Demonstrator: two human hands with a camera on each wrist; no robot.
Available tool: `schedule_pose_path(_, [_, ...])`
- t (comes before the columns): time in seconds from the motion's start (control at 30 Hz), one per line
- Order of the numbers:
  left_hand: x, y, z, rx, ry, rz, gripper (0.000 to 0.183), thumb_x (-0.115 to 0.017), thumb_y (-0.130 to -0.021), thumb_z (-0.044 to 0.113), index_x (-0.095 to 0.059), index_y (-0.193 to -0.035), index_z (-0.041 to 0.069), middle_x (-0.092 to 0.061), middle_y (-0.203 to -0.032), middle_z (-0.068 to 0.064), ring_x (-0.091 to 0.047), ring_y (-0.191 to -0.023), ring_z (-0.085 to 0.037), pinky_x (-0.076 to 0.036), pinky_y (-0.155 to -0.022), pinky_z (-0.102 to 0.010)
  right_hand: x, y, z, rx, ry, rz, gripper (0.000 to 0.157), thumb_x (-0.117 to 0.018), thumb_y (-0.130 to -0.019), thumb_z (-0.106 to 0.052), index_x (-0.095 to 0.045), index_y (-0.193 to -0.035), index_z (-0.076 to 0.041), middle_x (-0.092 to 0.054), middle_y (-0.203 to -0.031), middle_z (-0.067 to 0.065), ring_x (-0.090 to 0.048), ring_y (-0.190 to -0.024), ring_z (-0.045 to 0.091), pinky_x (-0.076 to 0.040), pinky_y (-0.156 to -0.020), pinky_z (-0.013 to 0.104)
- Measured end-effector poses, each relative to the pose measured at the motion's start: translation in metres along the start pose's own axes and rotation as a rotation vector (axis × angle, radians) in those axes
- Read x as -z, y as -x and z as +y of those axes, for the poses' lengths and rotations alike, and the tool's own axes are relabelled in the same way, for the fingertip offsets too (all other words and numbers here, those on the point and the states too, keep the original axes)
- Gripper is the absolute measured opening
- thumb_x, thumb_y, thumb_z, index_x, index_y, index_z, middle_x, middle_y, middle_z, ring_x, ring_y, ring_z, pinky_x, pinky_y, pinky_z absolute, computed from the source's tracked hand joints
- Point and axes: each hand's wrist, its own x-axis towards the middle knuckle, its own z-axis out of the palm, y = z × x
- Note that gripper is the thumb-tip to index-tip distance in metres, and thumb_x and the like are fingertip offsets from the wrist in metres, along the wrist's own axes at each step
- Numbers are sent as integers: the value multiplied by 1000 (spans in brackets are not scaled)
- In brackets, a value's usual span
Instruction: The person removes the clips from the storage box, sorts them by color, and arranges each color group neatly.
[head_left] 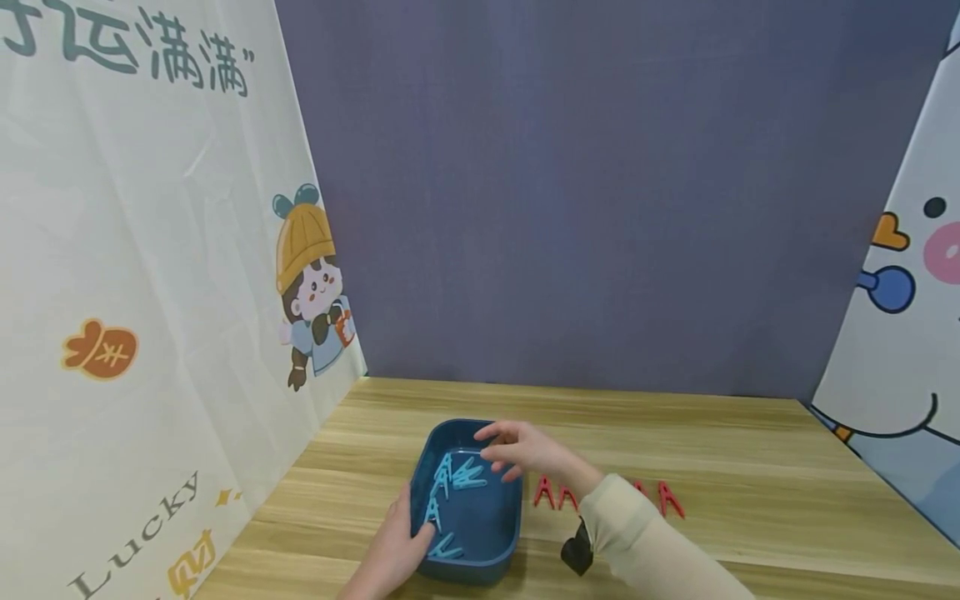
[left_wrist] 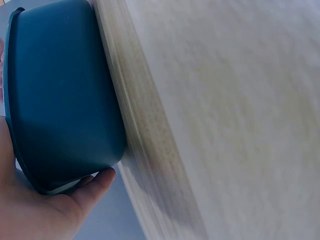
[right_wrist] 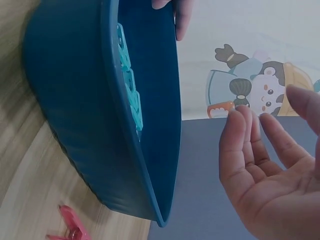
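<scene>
A dark blue plastic basin (head_left: 483,521) stands on the wooden table, holding several light blue clothespins (head_left: 468,481) loose on its floor. My left hand (head_left: 397,537) grips the basin's left wall, thumb over the rim; the left wrist view shows that hand (left_wrist: 42,215) against the basin's outer side (left_wrist: 60,95). Over the basin's right far part hovers my right hand (head_left: 528,450), fingers loosely bent. Nothing sits between the fingers of that hand (right_wrist: 280,185) in the right wrist view, where light blue clothespins (right_wrist: 131,95) show past the rim.
Right of the basin lie several red clothespins (head_left: 670,498) in a row, some partly behind the right sleeve (head_left: 645,542). A black heart-shaped thing (head_left: 577,552) is close to that sleeve. A grey-blue backdrop (head_left: 570,208) and printed white side sheets (head_left: 187,292) bound the table.
</scene>
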Motion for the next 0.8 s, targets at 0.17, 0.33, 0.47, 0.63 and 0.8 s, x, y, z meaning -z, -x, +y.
schedule_pose_path(0.17, [-2, 0, -1, 3, 6, 1, 72, -52, -87, 18, -15, -140, -13, -26, -138, -35, -27, -125, -49, -25, -99, -61, -5, -3, 2, -14, 11, 5, 38, -62, -88, -25, -56, -122, -9, -59, -102, 12, -59, -88, 29, -53, -72, 39])
schedule_pose_path(0.33, [-1, 0, 0, 13, 13, -7, 73, -52, -87, 19, -14, -141, -12, -26, -138, -35, -27, -125, -49, -25, -98, -61, -10, -5, 3, -20, 12, -5, 36, -61, -88, -23, -57, -121, -8, -60, -97, 8, -59, -88, 31, -54, -70, 38])
schedule_pose_path(0.47, [0, 0, 0, 9, 19, -11, 73, -52, -88, 20, -14, -141, -12, -26, -138, -35, -27, -125, -49, -25, -98, -61, -12, -7, 6, -21, -2, -36, 35, -59, -90, -21, -56, -122, -7, -60, -100, 8, -58, -88, 31, -53, -71, 40])
schedule_pose_path(0.63, [2, 1, 1, 6, 23, -10, 72, -52, -87, 19, -15, -140, -13, -27, -137, -35, -28, -124, -49, -25, -97, -62, -16, -9, 10, -29, 1, -49, 34, -60, -89, -20, -57, -121, -8, -60, -98, 10, -59, -85, 29, -54, -70, 39])
schedule_pose_path(0.8, [2, 2, 2, 7, 25, -13, 72, -53, -87, 19, -15, -140, -13, -28, -136, -35, -29, -124, -49, -26, -97, -62, -22, -12, 13, -34, -2, -66, 32, -60, -89, -20, -59, -119, -8, -60, -97, 10, -60, -84, 27, -54, -69, 40])
